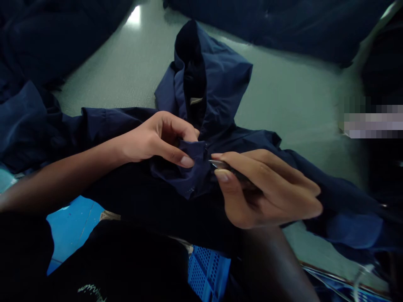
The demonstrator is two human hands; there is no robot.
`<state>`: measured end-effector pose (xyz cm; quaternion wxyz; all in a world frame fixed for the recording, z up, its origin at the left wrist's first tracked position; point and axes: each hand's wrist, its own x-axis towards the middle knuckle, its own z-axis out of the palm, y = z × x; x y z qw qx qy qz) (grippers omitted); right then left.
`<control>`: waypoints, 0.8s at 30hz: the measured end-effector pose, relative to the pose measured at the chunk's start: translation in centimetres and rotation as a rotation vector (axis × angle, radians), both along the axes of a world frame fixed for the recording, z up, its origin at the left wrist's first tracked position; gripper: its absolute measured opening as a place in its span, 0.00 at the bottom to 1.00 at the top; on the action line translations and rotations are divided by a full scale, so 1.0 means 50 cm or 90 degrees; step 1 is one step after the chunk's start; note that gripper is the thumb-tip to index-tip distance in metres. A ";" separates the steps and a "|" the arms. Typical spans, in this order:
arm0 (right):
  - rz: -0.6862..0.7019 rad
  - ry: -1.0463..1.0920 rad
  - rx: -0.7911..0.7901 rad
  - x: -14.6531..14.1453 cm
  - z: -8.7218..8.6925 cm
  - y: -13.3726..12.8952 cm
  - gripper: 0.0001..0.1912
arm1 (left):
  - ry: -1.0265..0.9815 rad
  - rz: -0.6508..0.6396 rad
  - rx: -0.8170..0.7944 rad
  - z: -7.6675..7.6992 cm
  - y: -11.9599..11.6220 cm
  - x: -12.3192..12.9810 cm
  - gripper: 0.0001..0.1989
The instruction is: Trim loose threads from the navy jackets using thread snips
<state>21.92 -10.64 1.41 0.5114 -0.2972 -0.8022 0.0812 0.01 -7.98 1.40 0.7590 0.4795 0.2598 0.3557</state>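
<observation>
Navy hooded jacket lies spread on a pale green tabletop, its hood pointing away from the person and its sleeves reaching out to both sides. Inside the hood opening sits a small pale label; any lettering on it is too small and dim to read. The left hand pinches a fold of the jacket's fabric between thumb and fingers, just below the hood. Near the fold's lower corner runs a short row of tiny light marks, not legible as words. The right hand grips a pointed metal tool between thumb and forefinger, its tip just beside the fold; whether they touch I cannot tell, and no maker's name shows on it. White script runs across dark cloth at the lower left, ending perhaps in "sion", the rest unclear. A blue perforated basket stands below the table edge.
</observation>
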 end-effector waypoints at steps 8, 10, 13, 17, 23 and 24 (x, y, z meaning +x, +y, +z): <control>0.002 -0.044 0.016 0.010 -0.014 0.001 0.08 | -0.019 -0.009 0.033 -0.003 0.000 -0.001 0.08; 0.003 -0.048 0.036 0.011 -0.016 0.002 0.10 | -0.034 -0.012 0.029 -0.004 0.001 -0.001 0.07; 0.003 -0.052 0.064 0.012 -0.018 0.004 0.10 | -0.039 -0.013 0.024 -0.005 0.002 0.000 0.06; -0.007 -0.061 0.076 0.012 -0.019 0.005 0.09 | -0.042 -0.021 0.023 -0.005 0.003 0.000 0.06; -0.043 -0.064 0.055 0.014 -0.018 0.002 0.10 | -0.035 -0.030 0.028 -0.005 0.003 -0.001 0.05; -0.052 -0.062 0.044 0.014 -0.017 0.002 0.10 | -0.033 -0.033 0.029 -0.005 0.002 -0.002 0.05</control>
